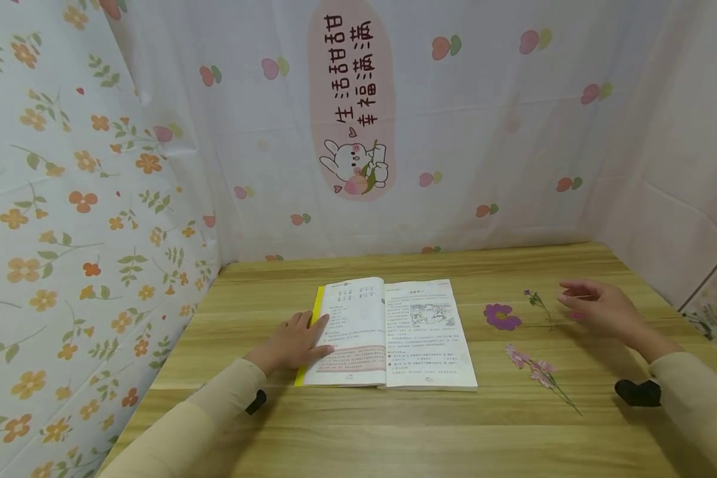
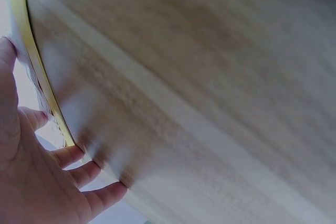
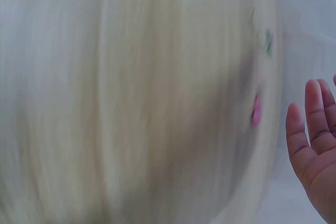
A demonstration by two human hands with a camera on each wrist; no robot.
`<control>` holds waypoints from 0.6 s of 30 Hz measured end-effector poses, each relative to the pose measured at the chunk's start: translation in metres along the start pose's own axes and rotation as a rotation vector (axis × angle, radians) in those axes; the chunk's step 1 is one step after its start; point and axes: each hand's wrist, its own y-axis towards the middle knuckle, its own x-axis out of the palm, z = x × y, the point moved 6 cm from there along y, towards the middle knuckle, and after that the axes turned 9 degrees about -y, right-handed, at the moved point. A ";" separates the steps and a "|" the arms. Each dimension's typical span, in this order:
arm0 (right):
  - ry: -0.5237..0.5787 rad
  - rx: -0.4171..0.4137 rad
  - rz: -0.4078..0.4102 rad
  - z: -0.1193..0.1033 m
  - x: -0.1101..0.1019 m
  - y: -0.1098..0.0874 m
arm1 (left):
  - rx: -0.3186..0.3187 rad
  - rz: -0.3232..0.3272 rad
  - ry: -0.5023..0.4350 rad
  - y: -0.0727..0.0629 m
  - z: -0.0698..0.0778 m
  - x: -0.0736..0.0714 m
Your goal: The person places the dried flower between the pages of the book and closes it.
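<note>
An open book (image 1: 421, 345) with a yellow cover edge (image 1: 309, 335) lies on the wooden table. My left hand (image 1: 289, 342) rests at its left side, with thumb and fingers spread over the margin of the left page. In the left wrist view, fingertips (image 2: 118, 190) touch the table beside the yellow edge. My right hand (image 1: 603, 309) hovers over the table at the right, fingers loosely extended and holding nothing. Below its fingers a small pink flower (image 1: 576, 316) is partly hidden. Just left of that hand is a thin green sprig with a dark purple bloom (image 1: 535, 299).
Between book and right hand lies a purple flower (image 1: 502, 317). Nearer the front is a pale pink flower stem (image 1: 540, 373). A printed cloth (image 1: 484, 146) hangs behind the table (image 1: 358, 438), and a floral cloth (image 1: 83, 265) hangs along the left.
</note>
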 end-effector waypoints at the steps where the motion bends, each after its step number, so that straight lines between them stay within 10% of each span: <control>1: -0.016 0.001 -0.004 0.005 -0.002 0.000 | 0.000 0.000 0.000 0.000 0.000 0.000; 18: -0.209 0.071 -0.065 0.051 -0.007 -0.002 | 0.005 0.014 0.010 0.000 0.000 0.002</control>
